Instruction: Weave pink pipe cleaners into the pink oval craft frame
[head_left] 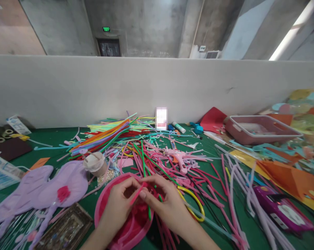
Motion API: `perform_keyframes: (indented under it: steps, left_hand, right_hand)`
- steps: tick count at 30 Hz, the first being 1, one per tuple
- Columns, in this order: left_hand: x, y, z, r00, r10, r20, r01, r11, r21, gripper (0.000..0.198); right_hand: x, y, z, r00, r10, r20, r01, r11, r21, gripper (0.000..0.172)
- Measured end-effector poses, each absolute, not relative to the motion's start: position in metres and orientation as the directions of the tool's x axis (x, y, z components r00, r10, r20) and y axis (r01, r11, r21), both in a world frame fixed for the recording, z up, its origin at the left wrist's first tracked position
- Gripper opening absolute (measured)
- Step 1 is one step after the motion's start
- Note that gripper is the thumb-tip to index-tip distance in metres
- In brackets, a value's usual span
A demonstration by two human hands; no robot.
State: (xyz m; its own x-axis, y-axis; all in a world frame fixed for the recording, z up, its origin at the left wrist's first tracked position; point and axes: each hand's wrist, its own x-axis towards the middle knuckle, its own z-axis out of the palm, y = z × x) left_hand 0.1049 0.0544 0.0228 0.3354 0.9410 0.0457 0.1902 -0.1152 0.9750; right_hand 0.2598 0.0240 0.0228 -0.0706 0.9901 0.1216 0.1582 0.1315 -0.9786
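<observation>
Both of my hands meet low in the middle of the head view, over a rounded pink fuzzy piece (99, 205) with a darker pink inside. My left hand (121, 196) pinches a pink pipe cleaner (136, 194) between thumb and fingers. The fingers of my right hand (163, 194) close on the same pipe cleaner where it bends near the fingertips. Green pipe cleaners (143, 159) run behind the right fingers. A yellow loop (200, 201) lies beside my right wrist. Several pink pipe cleaners (159, 166) are strewn just beyond the hands.
A bundle of coloured pipe cleaners (104, 137) lies behind a small cup (95, 165). Left is a purple fuzzy butterfly-like shape (73, 180) near a worn tray (65, 225). A pink glue gun (181, 161), a pink bin (250, 139) and a purple device (281, 208) sit right.
</observation>
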Motion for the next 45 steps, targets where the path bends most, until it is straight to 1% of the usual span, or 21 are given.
perform_keyframes:
  steps: [2, 4, 5, 7, 9, 12, 15, 19, 22, 27, 32, 35, 38, 45]
  left_hand:
    - [0.102, 0.054, 0.023, 0.316, 0.944, 0.09, 0.246, -0.173, 0.954, 0.02]
    - [0.097, 0.055, 0.024, 0.356, 0.93, 0.096, 0.274, -0.202, 0.94, 0.012]
    - [0.095, 0.055, 0.026, 0.396, 0.915, 0.083, 0.265, -0.2, 0.943, 0.016]
    - [0.092, 0.057, 0.028, 0.465, 0.884, 0.052, 0.232, -0.178, 0.956, 0.021]
    - [0.091, 0.059, 0.029, 0.461, 0.886, 0.039, 0.231, -0.162, 0.959, 0.019]
    - [0.093, 0.062, 0.027, 0.423, 0.905, 0.049, 0.3, -0.19, 0.935, 0.021]
    - [0.096, 0.062, 0.023, 0.44, 0.894, 0.083, 0.332, -0.248, 0.91, 0.021]
    - [0.096, 0.06, 0.026, 0.466, 0.876, 0.122, 0.348, -0.309, 0.885, 0.023]
    - [0.092, 0.061, 0.031, 0.429, 0.892, 0.143, 0.346, -0.309, 0.886, 0.024]
    - [0.087, 0.064, 0.035, 0.31, 0.94, 0.144, 0.295, -0.239, 0.925, 0.023]
    - [0.086, 0.064, 0.032, 0.314, 0.941, 0.13, 0.266, -0.219, 0.939, 0.027]
    - [0.083, 0.064, 0.031, 0.304, 0.942, 0.144, 0.257, -0.227, 0.939, 0.027]
    - [0.079, 0.066, 0.031, 0.304, 0.939, 0.16, 0.257, -0.243, 0.935, 0.028]
    - [0.076, 0.068, 0.04, 0.334, 0.925, 0.183, 0.287, -0.285, 0.915, 0.029]
  right_hand:
    - [0.259, 0.025, 0.022, -0.049, 0.994, 0.094, 0.095, 0.098, -0.991, 0.019]
    - [0.262, 0.026, 0.021, -0.009, 0.996, 0.087, 0.055, 0.088, -0.995, 0.016]
    - [0.264, 0.027, 0.02, 0.016, 0.994, 0.107, 0.061, 0.106, -0.992, 0.015]
    - [0.269, 0.029, 0.02, 0.068, 0.98, 0.186, 0.129, 0.176, -0.976, 0.012]
    - [0.273, 0.03, 0.019, 0.071, 0.96, 0.272, 0.234, 0.249, -0.94, 0.01]
    - [0.275, 0.031, 0.018, 0.004, 0.932, 0.363, 0.345, 0.34, -0.875, 0.011]
    - [0.276, 0.029, 0.016, -0.062, 0.899, 0.434, 0.399, 0.421, -0.815, 0.015]
    - [0.278, 0.027, 0.014, -0.126, 0.858, 0.498, 0.466, 0.494, -0.734, 0.015]
    - [0.28, 0.027, 0.015, -0.105, 0.846, 0.523, 0.536, 0.491, -0.686, 0.016]
    - [0.279, 0.03, 0.014, -0.042, 0.831, 0.555, 0.622, 0.456, -0.637, 0.016]
    - [0.28, 0.034, 0.01, -0.032, 0.79, 0.612, 0.757, 0.419, -0.501, 0.018]
    - [0.283, 0.034, 0.011, -0.016, 0.77, 0.637, 0.801, 0.392, -0.453, 0.017]
    - [0.286, 0.033, 0.014, -0.012, 0.765, 0.644, 0.809, 0.386, -0.443, 0.017]
    - [0.289, 0.031, 0.021, 0.001, 0.762, 0.648, 0.781, 0.404, -0.477, 0.016]
